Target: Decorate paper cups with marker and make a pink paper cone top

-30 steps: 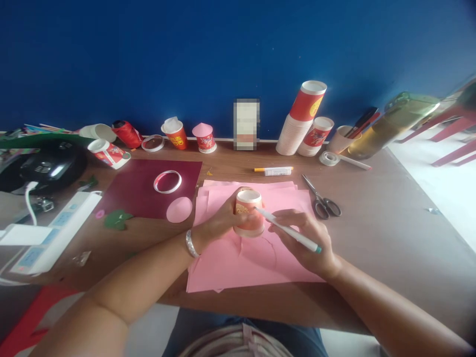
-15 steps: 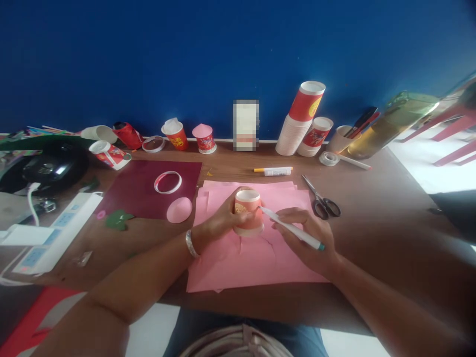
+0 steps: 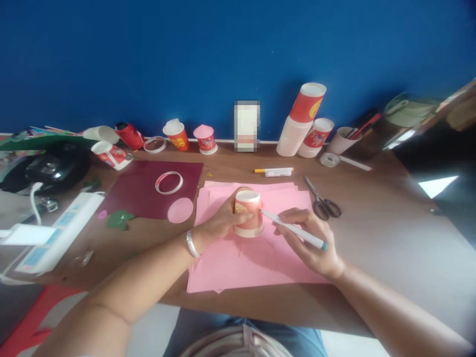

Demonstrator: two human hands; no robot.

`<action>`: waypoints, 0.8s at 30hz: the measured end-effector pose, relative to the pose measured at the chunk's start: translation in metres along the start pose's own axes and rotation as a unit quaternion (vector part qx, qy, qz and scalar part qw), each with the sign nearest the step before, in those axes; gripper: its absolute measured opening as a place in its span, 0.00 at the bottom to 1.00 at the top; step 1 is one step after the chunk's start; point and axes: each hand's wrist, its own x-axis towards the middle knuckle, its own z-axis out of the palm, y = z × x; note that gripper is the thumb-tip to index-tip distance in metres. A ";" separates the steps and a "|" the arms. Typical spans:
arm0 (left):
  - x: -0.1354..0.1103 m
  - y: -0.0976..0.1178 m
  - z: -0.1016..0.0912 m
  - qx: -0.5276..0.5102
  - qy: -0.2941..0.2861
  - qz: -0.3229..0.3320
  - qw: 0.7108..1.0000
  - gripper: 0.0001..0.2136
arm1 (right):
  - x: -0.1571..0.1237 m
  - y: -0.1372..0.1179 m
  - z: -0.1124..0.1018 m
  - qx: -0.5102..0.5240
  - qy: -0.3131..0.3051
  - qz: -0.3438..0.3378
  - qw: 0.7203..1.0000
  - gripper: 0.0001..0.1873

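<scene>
My left hand (image 3: 226, 215) is wrapped round a red and white paper cup (image 3: 248, 225), holding it upside down with its wide rim at the bottom. The cup is over a stack of pink paper sheets (image 3: 230, 267); whether it rests on them I cannot tell. In my right hand (image 3: 312, 238) is a white marker pen (image 3: 293, 228) with a green end. Its tip points at the cup's right side, touching or very near it. Scissors (image 3: 323, 201) with black handles lie beyond my right hand. Left of the pink sheets are a pink paper disc (image 3: 180, 210) and a dark red sheet (image 3: 137, 193).
Along the blue wall stand a stack of paper cups (image 3: 293, 135), a small cup with a pink cone top (image 3: 206, 143) and a pen cup (image 3: 340, 141). Clear tape (image 3: 329, 159) and a glue stick (image 3: 278, 172) lie nearer. A power strip (image 3: 61, 233) occupies the left side.
My right hand and the marker have shifted very slightly; both hands keep their holds. At the far right, the background past the table has turned darker.
</scene>
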 end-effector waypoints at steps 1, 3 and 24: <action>0.000 0.001 0.001 0.000 0.002 0.000 1.000 0.17 | 0.000 0.000 0.000 -0.001 -0.001 0.000 1.000 0.13; 0.000 0.002 0.001 0.004 0.011 -0.007 1.000 0.17 | -0.001 0.001 0.000 -0.002 -0.002 -0.001 1.000 0.13; -0.001 -0.007 -0.007 -0.088 0.078 -0.029 0.993 0.21 | 0.002 0.007 -0.002 0.050 0.028 0.057 0.997 0.04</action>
